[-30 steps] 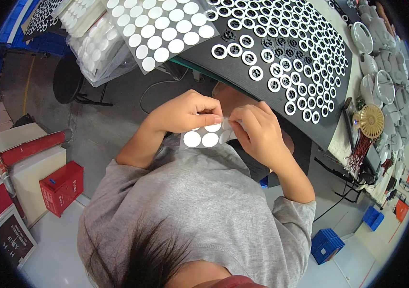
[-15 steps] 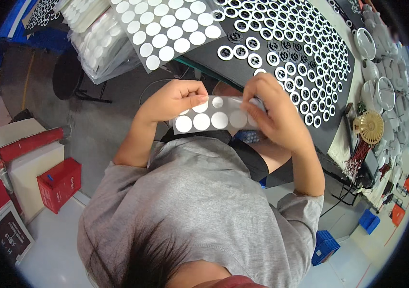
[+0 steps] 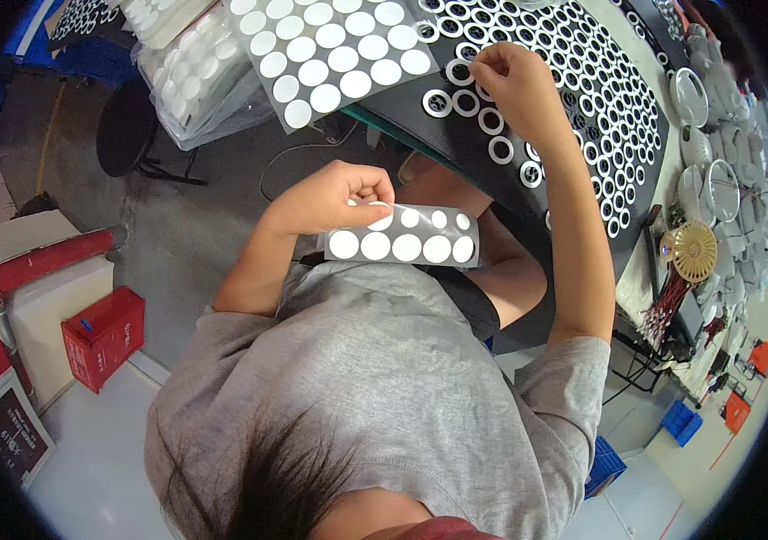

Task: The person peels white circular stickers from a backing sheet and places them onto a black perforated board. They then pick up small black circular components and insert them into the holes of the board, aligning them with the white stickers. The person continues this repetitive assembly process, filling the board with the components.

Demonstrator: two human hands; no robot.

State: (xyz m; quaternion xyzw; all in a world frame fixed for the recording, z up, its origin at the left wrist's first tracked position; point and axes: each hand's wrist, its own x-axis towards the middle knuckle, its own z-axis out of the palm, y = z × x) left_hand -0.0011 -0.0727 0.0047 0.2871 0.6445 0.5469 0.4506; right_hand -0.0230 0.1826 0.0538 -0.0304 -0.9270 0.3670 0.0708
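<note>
Your left hand (image 3: 334, 202), off the near side of the table (image 3: 442, 135), pinches the strip (image 3: 406, 247) by its upper edge, toward the left end. Your right hand (image 3: 515, 85) is raised over the table, thumb and forefinger drawn together; whether anything sits between them, you could not tell from here. The strip, bearing two rows of white dots, lies over your lap, its long axis running left to right, aslant to the table's near edge. Your left hand is at it; your right is well apart, on the table side, its fingertips just beside the white rings (image 3: 437, 103) spread across the tabletop. A larger sheet (image 3: 339, 58) of white dots overhangs the table's left end. Beyond that end is a clear bag (image 3: 195, 85) of more dots; on the table's right, a gold fan (image 3: 692, 250).
</note>
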